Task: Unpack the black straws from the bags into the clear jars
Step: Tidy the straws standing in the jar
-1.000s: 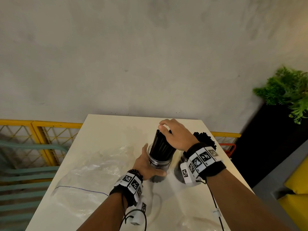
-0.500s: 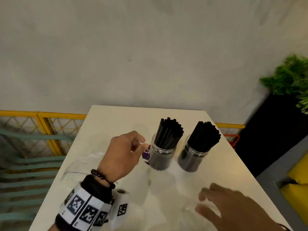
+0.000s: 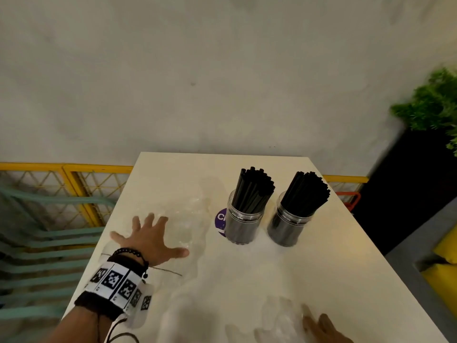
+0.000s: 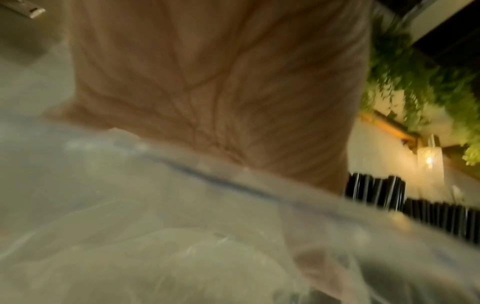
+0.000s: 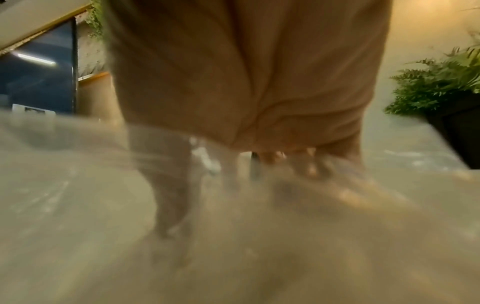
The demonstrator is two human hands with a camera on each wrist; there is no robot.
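Observation:
Two clear jars stand side by side at the table's far right; the left jar [image 3: 243,225] and the right jar [image 3: 288,227] each hold an upright bundle of black straws [image 3: 253,189]. My left hand [image 3: 150,237] lies flat with spread fingers on a crumpled clear bag [image 3: 184,219] at the table's left, well left of the jars. In the left wrist view the palm [image 4: 221,82] presses onto that bag [image 4: 155,226]. My right hand [image 3: 321,329] shows only its fingers at the bottom edge, resting on a second clear bag [image 3: 279,315]. Both bags look empty.
A purple round sticker [image 3: 220,219] shows beside the left jar. The cream table [image 3: 333,280] ends at a grey wall. A yellow railing [image 3: 74,184] runs at the left, and a green plant [image 3: 435,107] in a black planter stands at the right.
Both hands have left the jars. The left hand moved left, opened and flattened onto the bag. The right hand dropped to the near edge onto the other bag.

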